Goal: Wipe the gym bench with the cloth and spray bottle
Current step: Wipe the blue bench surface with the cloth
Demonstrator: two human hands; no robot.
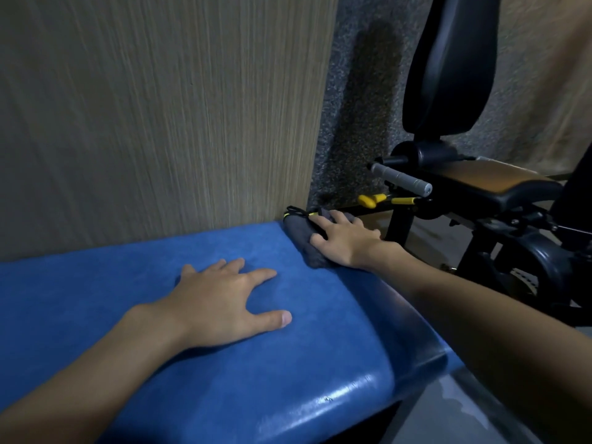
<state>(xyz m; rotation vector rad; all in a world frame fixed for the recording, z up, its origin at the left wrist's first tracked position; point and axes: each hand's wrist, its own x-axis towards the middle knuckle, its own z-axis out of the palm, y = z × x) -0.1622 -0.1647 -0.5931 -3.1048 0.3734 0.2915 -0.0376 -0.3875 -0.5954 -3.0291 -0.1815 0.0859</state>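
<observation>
Wood wall (160, 107) sits tight against the back edge of the blue surface (96, 299), so nothing gets past there. The left stretch of padding is wide open. The left grip (221, 302) lies flat mid-surface, and the right grip (342, 241) plus cloth (304, 241) fill the far right corner. Past that end there's a narrow bit of floor (426, 232), then a black machine (480, 203) with its grey handle (400, 179) poking toward the corner.

Cloth (306, 241) on bench's (288, 347) far right corner, wall (160, 107) behind
</observation>
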